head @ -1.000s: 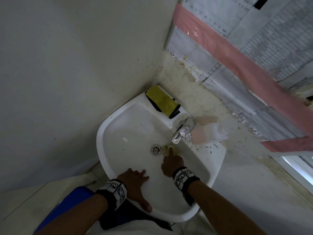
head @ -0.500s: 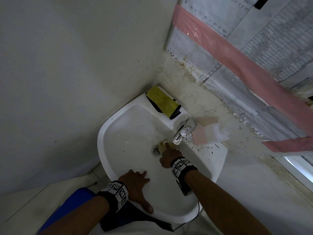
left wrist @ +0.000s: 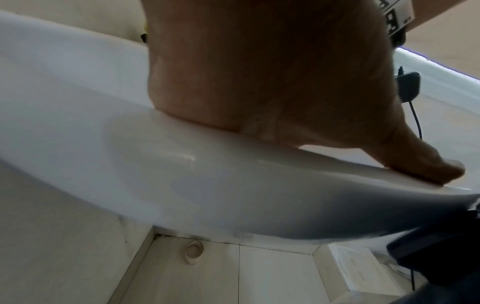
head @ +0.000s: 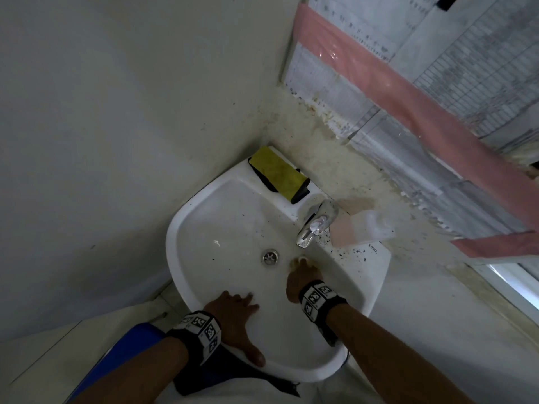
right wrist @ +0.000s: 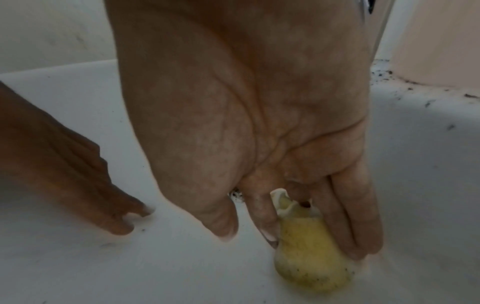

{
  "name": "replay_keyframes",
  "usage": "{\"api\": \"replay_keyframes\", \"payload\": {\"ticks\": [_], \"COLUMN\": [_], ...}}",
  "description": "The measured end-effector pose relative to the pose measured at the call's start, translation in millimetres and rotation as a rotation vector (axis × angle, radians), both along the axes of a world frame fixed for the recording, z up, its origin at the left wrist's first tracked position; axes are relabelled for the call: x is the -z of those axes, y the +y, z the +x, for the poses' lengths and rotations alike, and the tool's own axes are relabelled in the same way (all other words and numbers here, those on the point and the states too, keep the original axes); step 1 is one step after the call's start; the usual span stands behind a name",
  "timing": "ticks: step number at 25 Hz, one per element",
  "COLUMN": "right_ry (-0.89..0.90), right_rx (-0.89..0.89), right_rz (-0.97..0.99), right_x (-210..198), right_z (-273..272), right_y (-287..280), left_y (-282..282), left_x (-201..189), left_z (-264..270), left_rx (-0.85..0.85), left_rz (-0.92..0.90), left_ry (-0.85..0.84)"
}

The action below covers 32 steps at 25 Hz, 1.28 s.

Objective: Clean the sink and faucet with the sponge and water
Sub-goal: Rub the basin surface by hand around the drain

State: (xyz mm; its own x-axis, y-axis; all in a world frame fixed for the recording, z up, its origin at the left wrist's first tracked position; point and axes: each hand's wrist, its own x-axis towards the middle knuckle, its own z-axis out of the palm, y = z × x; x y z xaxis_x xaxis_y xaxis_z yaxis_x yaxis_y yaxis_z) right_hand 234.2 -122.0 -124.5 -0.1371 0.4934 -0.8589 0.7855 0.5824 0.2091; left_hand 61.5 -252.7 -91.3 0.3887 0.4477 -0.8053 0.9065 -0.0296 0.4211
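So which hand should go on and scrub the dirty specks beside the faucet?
Right hand, probably: it presses the sponge just below the faucet, while the left hand rests on the sink front.

A white wall-hung sink (head: 186, 228), speckled with dark grit near its chrome faucet (head: 313, 225) — a small yellow sponge (right wrist: 309, 257), wet and squashed, lies on the basin slope beside the drain (head: 270, 256).
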Motion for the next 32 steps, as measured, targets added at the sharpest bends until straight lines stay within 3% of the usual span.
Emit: {"api": "replay_keyframes", "payload": {"ticks": [3,8,15,20,23,27,32], "right_ry": [-0.010,0.358,0.516,0.356,0.271,0.269,0.223], "right_rx": [-0.021,0.096,0.007,-0.108,-0.016,0.058,-0.038], "right_rz": [0.022,-0.016,-0.152,-0.162,-0.081,-0.086,0.003], "right_x": [-2,9,-2,-9,-10,-4,-13], "right_z": [-5,-42,-85,-68,-43,-32,-27], "right_y": [1,16,34,6,7,6,10], "left_y": [-1,0,0,1,0,0,1], "left_x": [0,0,4,2,0,0,-1], "left_z": [0,-1,0,-2,-1,-1,0], "left_rx": [-0.007,-0.002,0.002,0.008,0.010,0.022,0.021], "left_rz": [0.003,-0.014,-0.027,-0.026,-0.008,0.007,-0.006], "left_ry": [-0.011,-0.025,-0.014,-0.014,-0.015,-0.012,-0.010]}}
